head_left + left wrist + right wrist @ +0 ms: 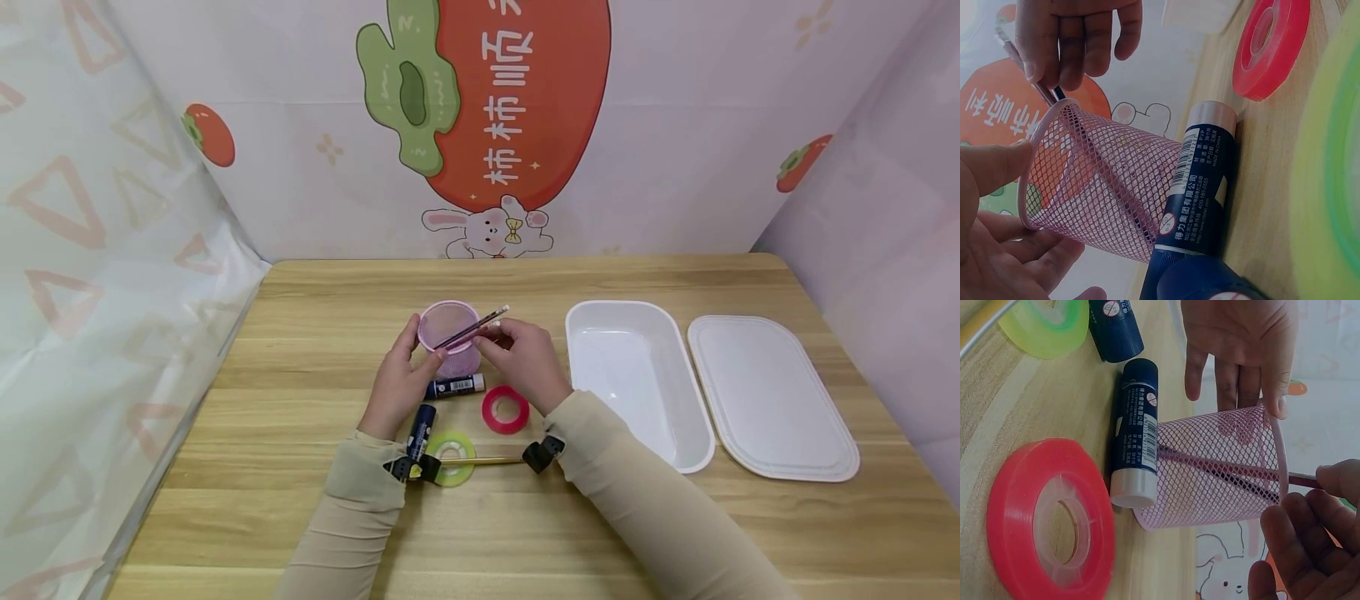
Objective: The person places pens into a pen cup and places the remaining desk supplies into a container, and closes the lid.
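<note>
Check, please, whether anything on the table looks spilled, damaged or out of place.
Nothing looks spilled or visibly damaged, and the pink mesh cup looks intact. One spot is slightly untidy: a thin gold stick lies across the green tape instead of beside it.

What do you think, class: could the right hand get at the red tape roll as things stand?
Probably yes: the red tape roll lies flat on the table near the right hand, nothing on top. The hand pinches a pencil, though, so it would likely have to let go first.

Head cam: high, fwd + down over table [240, 467]. Wrist cams: close, opp. sides, share mesh cup [1085, 206].
</note>
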### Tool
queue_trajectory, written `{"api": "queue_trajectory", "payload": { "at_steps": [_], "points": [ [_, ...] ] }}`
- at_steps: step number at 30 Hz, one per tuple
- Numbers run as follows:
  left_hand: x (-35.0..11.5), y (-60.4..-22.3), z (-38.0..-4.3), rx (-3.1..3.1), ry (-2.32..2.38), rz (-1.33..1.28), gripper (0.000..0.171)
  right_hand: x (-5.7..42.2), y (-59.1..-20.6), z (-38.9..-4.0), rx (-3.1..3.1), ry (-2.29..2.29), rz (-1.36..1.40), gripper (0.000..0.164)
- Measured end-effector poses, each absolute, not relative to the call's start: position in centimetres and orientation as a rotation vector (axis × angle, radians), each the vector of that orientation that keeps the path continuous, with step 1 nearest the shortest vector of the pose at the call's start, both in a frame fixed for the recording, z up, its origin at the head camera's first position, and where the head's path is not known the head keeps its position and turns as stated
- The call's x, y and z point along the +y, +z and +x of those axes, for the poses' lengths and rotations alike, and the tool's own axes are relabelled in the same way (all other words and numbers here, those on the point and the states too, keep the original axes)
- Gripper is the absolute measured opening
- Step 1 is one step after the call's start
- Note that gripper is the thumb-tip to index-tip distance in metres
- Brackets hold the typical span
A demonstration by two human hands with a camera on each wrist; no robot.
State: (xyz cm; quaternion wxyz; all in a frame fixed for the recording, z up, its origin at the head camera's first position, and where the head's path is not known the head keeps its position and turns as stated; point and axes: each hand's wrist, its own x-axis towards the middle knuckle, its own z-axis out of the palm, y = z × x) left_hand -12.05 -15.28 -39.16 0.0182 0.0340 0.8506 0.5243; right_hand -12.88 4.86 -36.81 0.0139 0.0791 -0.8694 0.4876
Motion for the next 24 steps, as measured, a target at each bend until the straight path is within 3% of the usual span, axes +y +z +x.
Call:
{"api": "queue_trajectory", "payload": {
  "at_steps": [13, 24],
  "points": [
    [-15.2, -39.3, -12.1, 2.626, 1.622, 0.070, 0.077, 5.2, -36.3, -11.6, -2.851, 1.521, 0.214, 0.015],
    [-15.3, -39.3, -12.1, 2.620, 1.642, 0.085, 0.077, 4.6, -36.6, -9.3, -2.869, 1.565, 0.348, 0.014]
  ]
}}
